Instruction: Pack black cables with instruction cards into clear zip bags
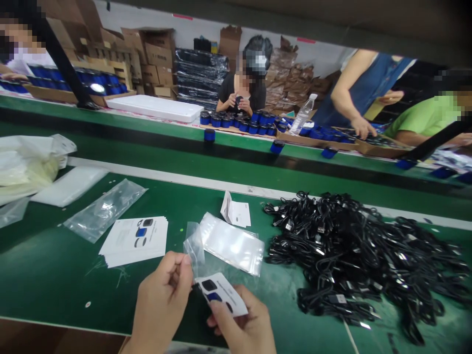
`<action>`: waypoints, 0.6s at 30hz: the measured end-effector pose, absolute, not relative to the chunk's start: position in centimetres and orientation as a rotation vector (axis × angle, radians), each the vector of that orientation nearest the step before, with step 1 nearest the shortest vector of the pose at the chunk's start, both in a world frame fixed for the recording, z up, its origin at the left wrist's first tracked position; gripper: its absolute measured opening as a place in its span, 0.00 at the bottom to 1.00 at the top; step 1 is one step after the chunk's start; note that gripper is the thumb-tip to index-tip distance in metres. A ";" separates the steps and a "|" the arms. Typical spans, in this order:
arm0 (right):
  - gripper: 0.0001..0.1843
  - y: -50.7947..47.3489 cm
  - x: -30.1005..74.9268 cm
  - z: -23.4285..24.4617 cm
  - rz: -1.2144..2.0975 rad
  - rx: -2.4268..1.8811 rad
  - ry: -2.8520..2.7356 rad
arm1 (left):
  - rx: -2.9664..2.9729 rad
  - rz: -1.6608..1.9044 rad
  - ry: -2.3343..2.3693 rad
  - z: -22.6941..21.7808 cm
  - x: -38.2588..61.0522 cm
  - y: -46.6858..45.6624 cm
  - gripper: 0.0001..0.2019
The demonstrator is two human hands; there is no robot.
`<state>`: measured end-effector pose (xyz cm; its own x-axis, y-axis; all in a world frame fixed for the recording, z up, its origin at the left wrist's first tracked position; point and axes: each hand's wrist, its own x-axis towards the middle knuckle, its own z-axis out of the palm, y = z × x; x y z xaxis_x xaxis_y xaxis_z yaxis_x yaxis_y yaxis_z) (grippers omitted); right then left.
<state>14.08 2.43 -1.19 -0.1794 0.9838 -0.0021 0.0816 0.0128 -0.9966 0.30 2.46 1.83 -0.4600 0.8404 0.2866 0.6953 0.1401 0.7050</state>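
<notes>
Two hands work over the green desk in the head view. The left grip pinches one clear bag between thumb and finger; the bag's long axis runs away from the person, its free end pointing at the far side. The right grip is closed on one leaflet, print upward, just beside the left fingertips. Its long axis slants from upper left to lower right, the upper-left end pointing towards the left grip.

Beyond them lie one stack of bags, one half-open booklet and, to the left, one leaflet stack; sheets in either stack cannot be counted. One larger bag lies farther left, its long axis slanting up to the right. One heap of black cables covers the right side, too tangled to count.

Across the desk, four people show in part, with one bottle standing tilted among many blue pieces.
</notes>
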 end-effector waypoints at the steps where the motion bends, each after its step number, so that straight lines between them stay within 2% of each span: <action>1: 0.16 2.8 14.4 -0.8 1.135 -1.146 -1.476 | 1.564 1.214 2.241 1.8 0.3 2.4 0.12; 5: 0.13 3.4 15.4 0.2 0.616 -0.946 -1.700 | 1.805 1.230 2.204 1.9 0.6 1.8 0.10; 10: 0.12 3.1 15.6 -0.2 0.296 -1.003 -1.997 | 2.086 1.309 2.123 1.5 1.5 1.4 0.07; 14: 0.11 3.2 15.9 -0.1 0.463 -1.210 -2.085 | 2.342 1.284 1.949 0.8 1.8 1.3 0.05; 18: 0.09 3.8 16.7 0.7 0.828 -1.216 -2.123 | 2.463 1.121 1.802 0.6 1.5 1.0 0.07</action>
